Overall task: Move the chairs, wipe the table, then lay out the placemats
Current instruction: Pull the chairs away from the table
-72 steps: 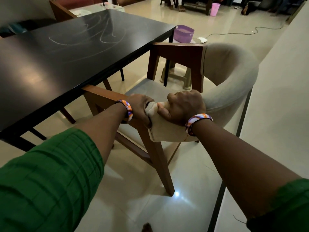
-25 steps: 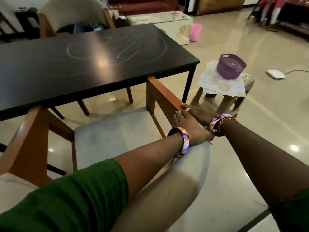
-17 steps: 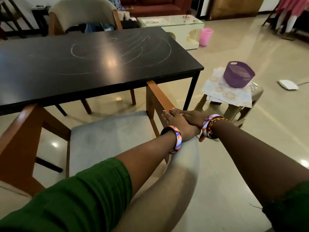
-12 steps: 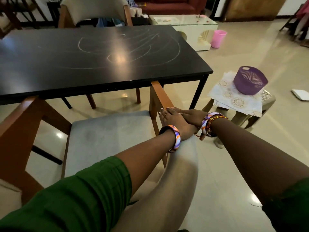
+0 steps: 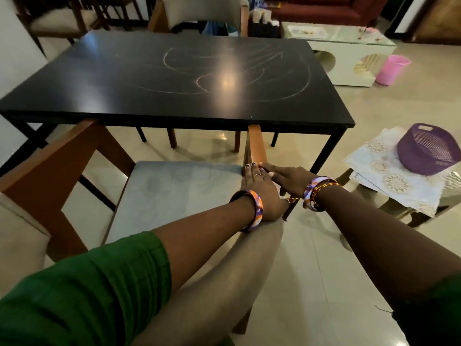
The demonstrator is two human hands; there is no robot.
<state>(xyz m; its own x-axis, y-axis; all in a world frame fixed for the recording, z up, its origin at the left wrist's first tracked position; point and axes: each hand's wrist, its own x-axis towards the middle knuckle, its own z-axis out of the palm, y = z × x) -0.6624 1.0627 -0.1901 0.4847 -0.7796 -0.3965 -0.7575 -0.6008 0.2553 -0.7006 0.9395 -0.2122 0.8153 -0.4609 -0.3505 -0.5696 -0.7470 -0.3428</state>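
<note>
Chair-moving step, judged under way: left hand (image 5: 259, 191) and right hand (image 5: 290, 178) lie together, the left partly over the right, pressed flat on the right armrest of the chair (image 5: 179, 191) rather than wrapped round it; the chair faces the table (image 5: 174, 78), armrest tips just under its near edge; grey padded seat, brown wooden frame; next move probably needs a firm grip; chalky streaks await wiping.

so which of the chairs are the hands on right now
The near chair with the grey seat, at the table's front edge. The left hand and right hand rest on its right wooden armrest; the chair across the table stands untouched.
</note>
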